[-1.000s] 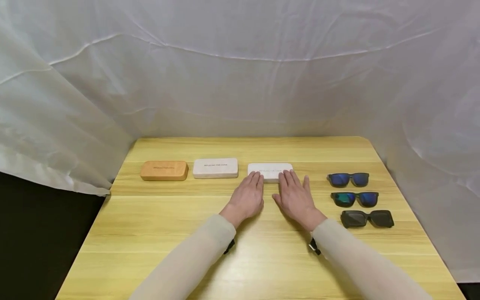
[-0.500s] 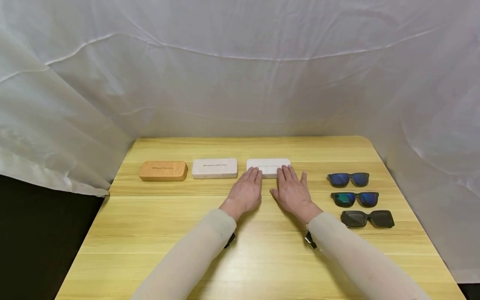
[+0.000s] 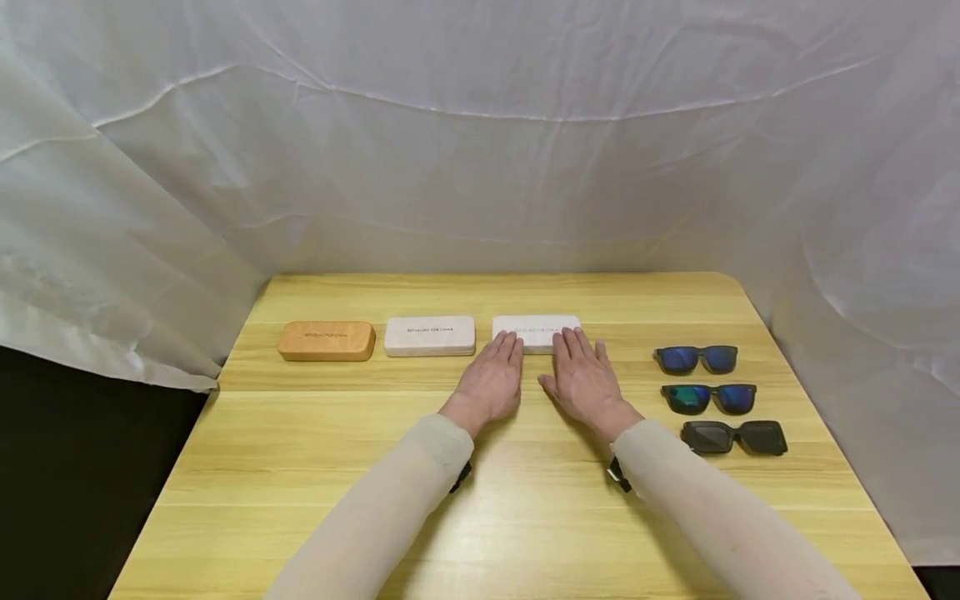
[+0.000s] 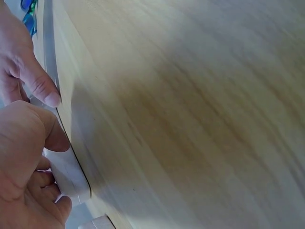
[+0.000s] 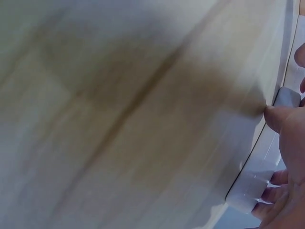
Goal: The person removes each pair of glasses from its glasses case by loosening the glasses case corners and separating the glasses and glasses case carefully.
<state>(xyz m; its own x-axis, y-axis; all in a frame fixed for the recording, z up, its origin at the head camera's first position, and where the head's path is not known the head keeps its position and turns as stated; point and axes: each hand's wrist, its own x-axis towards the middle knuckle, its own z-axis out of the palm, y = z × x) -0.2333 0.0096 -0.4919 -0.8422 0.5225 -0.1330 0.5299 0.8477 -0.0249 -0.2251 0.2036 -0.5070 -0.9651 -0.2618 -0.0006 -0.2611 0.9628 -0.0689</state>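
Observation:
A white glasses case (image 3: pixel 534 325) with faint lettering lies at the back of the table, right of two other cases. My left hand (image 3: pixel 491 379) touches the left part of its near side with outstretched fingers. At its right part, the fingertips of my right hand (image 3: pixel 587 379) rest on the near edge, the thumb spread apart. In the left wrist view, the fingertips of my left hand (image 4: pixel 26 162) lie against the case (image 4: pixel 71 176). The right wrist view has my right hand (image 5: pixel 290 148) beside the same case (image 5: pixel 252 176).
To the left lie a pale glasses case (image 3: pixel 430 336) and an orange-brown one (image 3: pixel 327 341). On the right, blue-lensed sunglasses (image 3: pixel 696 359), blue-green ones (image 3: pixel 709 398) and dark-lensed ones (image 3: pixel 734 437) form a column on the wooden table (image 3: pixel 517 533). A white curtain (image 3: pixel 480 183) hangs behind.
The white case has slid a little away from me, toward the back of the table, level with the pale case. Both hands have moved forward with it, keeping contact.

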